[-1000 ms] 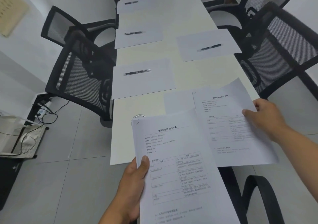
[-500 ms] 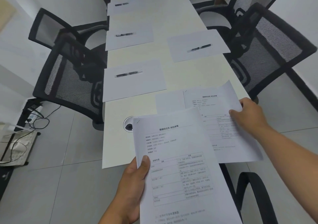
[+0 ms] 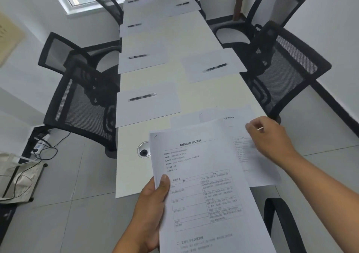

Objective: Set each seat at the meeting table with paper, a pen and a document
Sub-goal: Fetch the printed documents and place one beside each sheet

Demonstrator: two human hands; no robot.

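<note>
Since a moment ago, released: document (image 3: 250, 151) flat at near right bench (image 3: 204, 95) corner, right hand (image 3: 272, 138) hovering above, grip loosely curled, holding nothing. Nearest, left hand (image 3: 153, 214) gripping document stack (image 3: 206, 194), thumb on top. Farther along both long edges, paper sheets (image 3: 147, 105), each bearing a pen (image 3: 142, 97).

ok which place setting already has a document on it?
The near right setting, under the right hand: printed document on its sheet. The others carry only a pen.
</note>
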